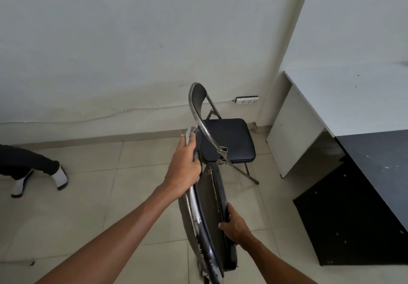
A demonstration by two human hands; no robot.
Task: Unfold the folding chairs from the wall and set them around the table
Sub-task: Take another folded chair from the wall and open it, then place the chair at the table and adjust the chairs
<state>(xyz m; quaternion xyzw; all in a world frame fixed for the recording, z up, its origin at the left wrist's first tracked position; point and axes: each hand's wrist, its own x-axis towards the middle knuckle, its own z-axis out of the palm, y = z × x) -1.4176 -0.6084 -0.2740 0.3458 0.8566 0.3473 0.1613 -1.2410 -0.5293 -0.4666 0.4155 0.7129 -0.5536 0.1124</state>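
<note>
A folded chair [208, 213] with a worn metal frame and dark seat stands edge-on in front of me, held by both hands. My left hand [184, 164] grips the top of its curved back frame. My right hand [235, 225] grips the edge of the dark seat lower down. Just beyond it stands an unfolded chair [227, 140] with a dark padded seat and chrome frame, facing right toward the table [353, 107], whose top is white at the far end and black nearer me.
The white wall [132, 41] runs behind, with a power strip [247, 100] and a cable along its base. Another person's legs in white shoes [39, 177] are at the left edge. Pale floor tiles [88, 206] spread to the left.
</note>
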